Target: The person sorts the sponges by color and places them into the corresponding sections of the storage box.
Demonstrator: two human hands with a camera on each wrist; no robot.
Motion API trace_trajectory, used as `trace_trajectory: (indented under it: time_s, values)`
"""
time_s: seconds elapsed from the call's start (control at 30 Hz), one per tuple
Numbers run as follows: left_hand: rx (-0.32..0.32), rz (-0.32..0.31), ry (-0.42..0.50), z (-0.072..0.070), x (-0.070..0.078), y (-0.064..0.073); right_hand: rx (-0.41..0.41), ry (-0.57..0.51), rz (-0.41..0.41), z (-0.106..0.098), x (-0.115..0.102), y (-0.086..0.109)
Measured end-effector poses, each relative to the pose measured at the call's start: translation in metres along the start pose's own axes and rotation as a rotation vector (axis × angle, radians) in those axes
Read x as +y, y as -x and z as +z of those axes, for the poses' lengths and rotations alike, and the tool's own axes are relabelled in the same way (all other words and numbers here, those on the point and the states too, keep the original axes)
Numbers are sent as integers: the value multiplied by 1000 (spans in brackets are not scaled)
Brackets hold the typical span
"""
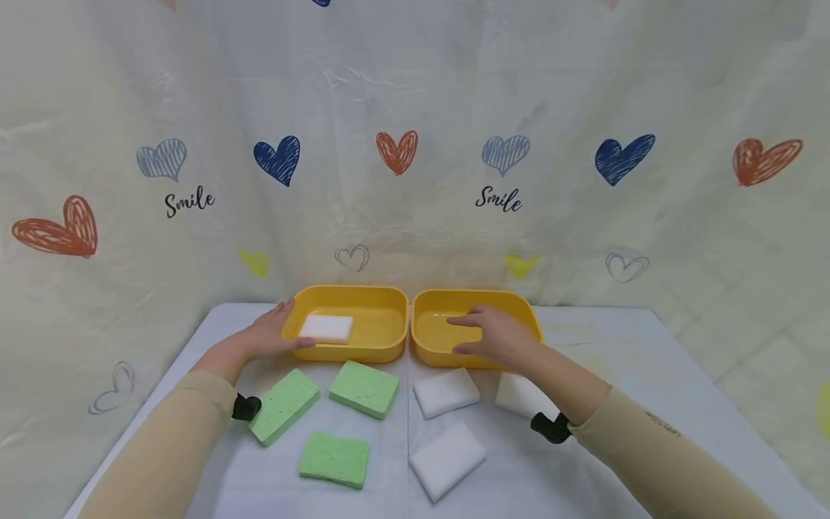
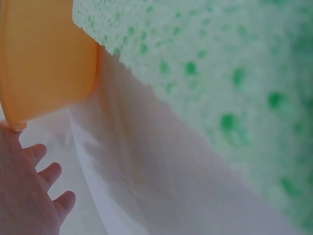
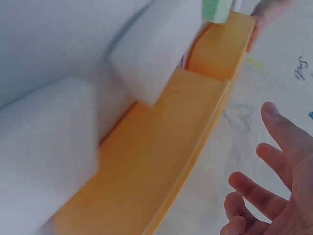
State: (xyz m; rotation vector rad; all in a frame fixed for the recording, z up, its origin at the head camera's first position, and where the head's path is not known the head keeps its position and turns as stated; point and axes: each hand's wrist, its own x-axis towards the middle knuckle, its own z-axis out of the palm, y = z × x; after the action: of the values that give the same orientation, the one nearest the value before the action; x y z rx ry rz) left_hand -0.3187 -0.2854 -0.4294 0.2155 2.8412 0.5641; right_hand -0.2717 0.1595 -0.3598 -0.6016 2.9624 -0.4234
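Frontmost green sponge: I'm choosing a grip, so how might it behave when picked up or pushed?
The frontmost green sponge is probably light for its size, given how speckled and porous it looks. Slightly wavy along its front, it may well flex. Lying flat, it would likely slide rather than roll.

I've got both arms reaching forward on my feed, angled inward. Left hand (image 1: 262,336) has its thumb spread well away from the fingers (image 2: 50,175) — right hand (image 1: 499,335) hangs in the air, fingers loosely bent and fanned — pretty relaxed.
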Motion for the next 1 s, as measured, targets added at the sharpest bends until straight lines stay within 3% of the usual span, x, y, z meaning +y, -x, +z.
trace_trajectory:
  time_s: [0.23,0.57,0.77,1.0]
  values:
    - [4,5,-1,-2,2,1,51,16,-8,-2,48,46]
    - [-2,2,25,-2,8,5,3,-34,94,2,87,93]
    - [1,11,31,-1,9,6,-68,-43,119,9,105,110]
    - [7,4,25,-2,8,5,-108,-3,125,21,114,112]
